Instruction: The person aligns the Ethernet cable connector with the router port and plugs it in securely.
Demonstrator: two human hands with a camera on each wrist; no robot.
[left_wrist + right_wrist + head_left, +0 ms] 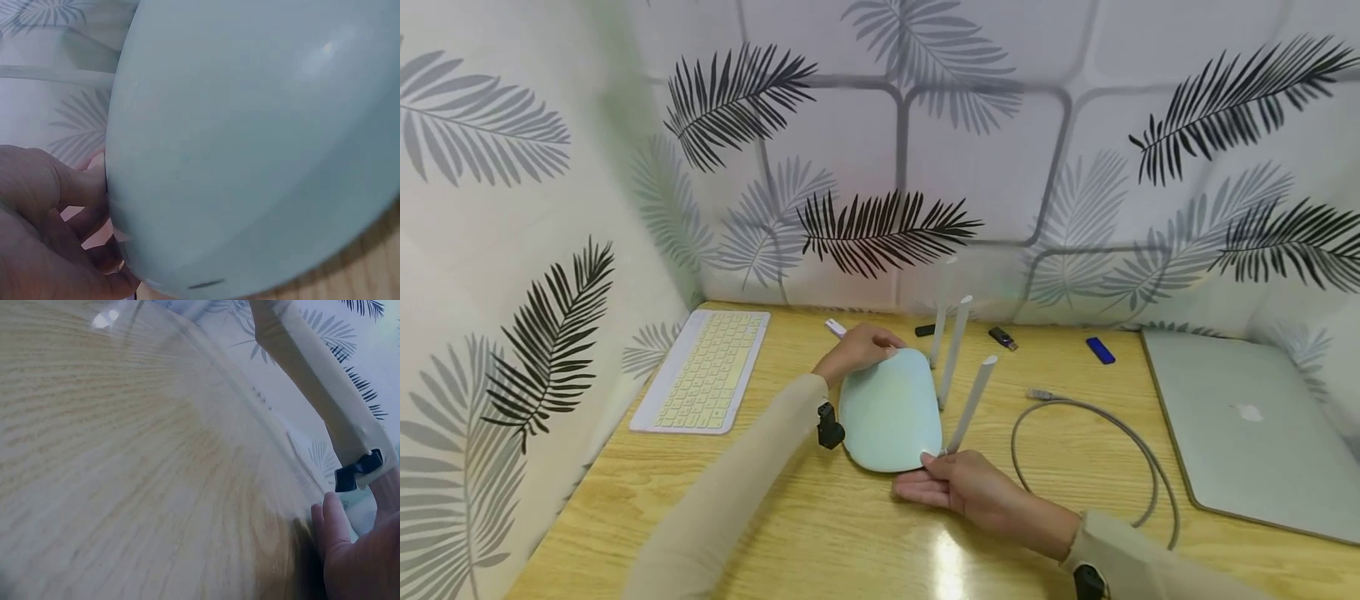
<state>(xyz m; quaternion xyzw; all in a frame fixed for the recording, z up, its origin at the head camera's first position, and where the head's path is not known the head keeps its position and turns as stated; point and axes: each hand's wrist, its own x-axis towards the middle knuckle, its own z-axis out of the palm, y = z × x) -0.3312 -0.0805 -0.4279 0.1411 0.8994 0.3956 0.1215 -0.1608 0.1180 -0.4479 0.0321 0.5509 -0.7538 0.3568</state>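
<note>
As fingers (923,497) grip the router (891,410), antennas (953,354) raised, table (835,533) below

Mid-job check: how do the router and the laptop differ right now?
The router is rounded and pale blue-green, with raised antennas; the laptop is flat, grey and closed. The laptop looks larger than the router. The left hand and right hand hold the router; the laptop lies untouched. Both have smooth tops.
</note>
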